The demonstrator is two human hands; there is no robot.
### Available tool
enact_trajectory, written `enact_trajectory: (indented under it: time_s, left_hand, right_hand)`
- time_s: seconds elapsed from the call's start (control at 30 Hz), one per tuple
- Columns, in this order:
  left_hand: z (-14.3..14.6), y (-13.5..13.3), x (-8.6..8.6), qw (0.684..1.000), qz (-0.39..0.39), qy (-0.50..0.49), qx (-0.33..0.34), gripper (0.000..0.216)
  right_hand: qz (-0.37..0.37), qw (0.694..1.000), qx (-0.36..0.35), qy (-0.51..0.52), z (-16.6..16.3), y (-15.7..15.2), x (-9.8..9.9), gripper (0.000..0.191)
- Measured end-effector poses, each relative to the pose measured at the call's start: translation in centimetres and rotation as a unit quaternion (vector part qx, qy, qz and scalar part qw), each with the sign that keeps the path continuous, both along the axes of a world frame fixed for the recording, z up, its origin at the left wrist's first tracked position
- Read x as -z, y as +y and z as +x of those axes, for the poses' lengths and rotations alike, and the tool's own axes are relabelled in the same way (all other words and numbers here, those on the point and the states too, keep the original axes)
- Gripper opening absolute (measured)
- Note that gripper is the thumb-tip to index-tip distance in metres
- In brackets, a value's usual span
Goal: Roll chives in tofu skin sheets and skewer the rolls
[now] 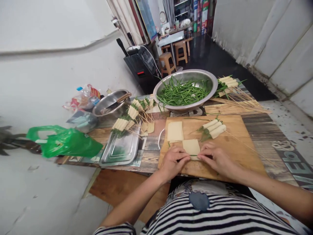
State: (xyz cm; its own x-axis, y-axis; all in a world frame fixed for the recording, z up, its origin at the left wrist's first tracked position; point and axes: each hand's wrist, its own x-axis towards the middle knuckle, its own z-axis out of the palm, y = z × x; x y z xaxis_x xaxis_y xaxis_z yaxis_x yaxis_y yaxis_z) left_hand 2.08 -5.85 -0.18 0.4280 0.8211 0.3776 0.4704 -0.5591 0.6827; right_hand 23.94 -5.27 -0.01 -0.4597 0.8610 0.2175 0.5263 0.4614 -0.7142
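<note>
On the wooden cutting board, a pale square tofu sheet lies with its near edge folded up around green chives. My left hand pinches the left end of that fold, and my right hand pinches the right end. A stack of tofu sheets sits just beyond my left hand. Past my right hand are several finished rolls with greens inside, and a thin skewer reaches out from them to the right.
A large steel basin of cut chives stands behind the board. Skewered rolls rest on a metal tray to the left, beside a green plastic bag. A knife lies across a steel bowl. Bare skewers lie back right.
</note>
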Motion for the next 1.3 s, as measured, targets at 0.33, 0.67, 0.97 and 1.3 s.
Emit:
enact_trajectory:
  time_s: [0.33, 0.67, 0.97, 1.3]
  left_hand:
    - [0.2, 0.0, -0.3, 0.998, -0.041, 0.013, -0.053, 0.014]
    - [-0.2, -0.2, 0.3, 0.968, 0.17, 0.185, 0.011, 0.022]
    - [-0.6, 0.3, -0.5, 0.953, 0.184, 0.231, 0.063, 0.014]
    - [0.1, 0.0, -0.7, 0.96, 0.154, 0.227, 0.059, 0.021]
  right_hand:
    - [-0.033, 0.998, 0.028, -0.039, -0.4, 0.3, -0.3, 0.017]
    - [0.021, 0.998, 0.002, -0.059, -0.5, 0.3, -0.5, 0.015]
    - [0.173, 0.975, -0.058, -0.124, -0.2, 0.4, 0.1, 0.027]
    - [0.433, 0.886, -0.05, -0.16, 0.4, -2.3, -0.6, 0.039]
